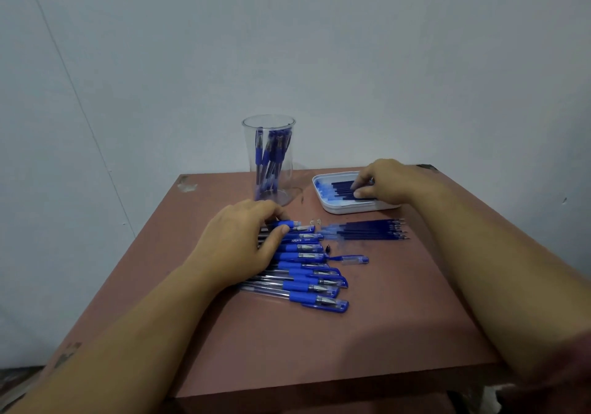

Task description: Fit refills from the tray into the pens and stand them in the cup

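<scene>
Several blue capped pens (303, 272) lie in a row on the reddish table (367, 333). My left hand (243, 240) lies over the far end of the row, its fingers and thumb curled round the top pen (292, 224). At the back right is a white tray (335, 205) holding several dark refills (340, 186). My right hand (383, 180) reaches into the tray, fingertips and thumb pinching refills. A clear cup (270, 160) at the back holds several pens upright.
A second bundle of loose refills (371, 230) lies on the table in front of the tray. A loose pen cap (353, 259) and a small black tip piece (328, 249) lie beside the pen row. A wall stands close behind the table.
</scene>
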